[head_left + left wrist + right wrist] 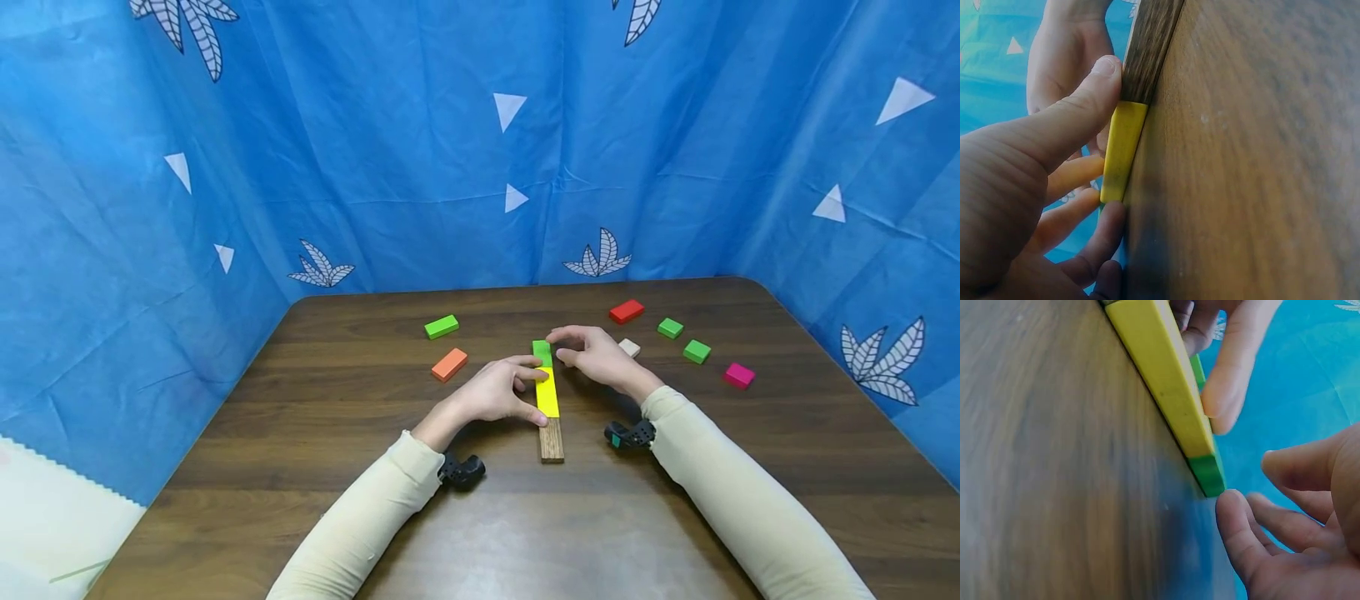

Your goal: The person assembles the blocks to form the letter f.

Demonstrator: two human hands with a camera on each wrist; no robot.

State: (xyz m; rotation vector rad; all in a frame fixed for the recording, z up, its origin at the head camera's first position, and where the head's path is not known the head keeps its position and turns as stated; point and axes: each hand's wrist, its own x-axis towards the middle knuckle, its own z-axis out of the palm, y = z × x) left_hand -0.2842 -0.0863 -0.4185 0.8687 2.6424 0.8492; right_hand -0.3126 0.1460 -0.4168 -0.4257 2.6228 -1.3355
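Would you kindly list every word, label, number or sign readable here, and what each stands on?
None: no word, label, brand or number is readable on the row of blocks, the table or the black wrist devices. The blue curtain bears only white triangles and leaf drawings.

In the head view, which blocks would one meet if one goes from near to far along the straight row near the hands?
Brown wood-grained block → yellow block → green block.

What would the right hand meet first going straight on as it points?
Probably the green block adjoining the yellow block, right by the fingertips; actual contact is hard to tell.
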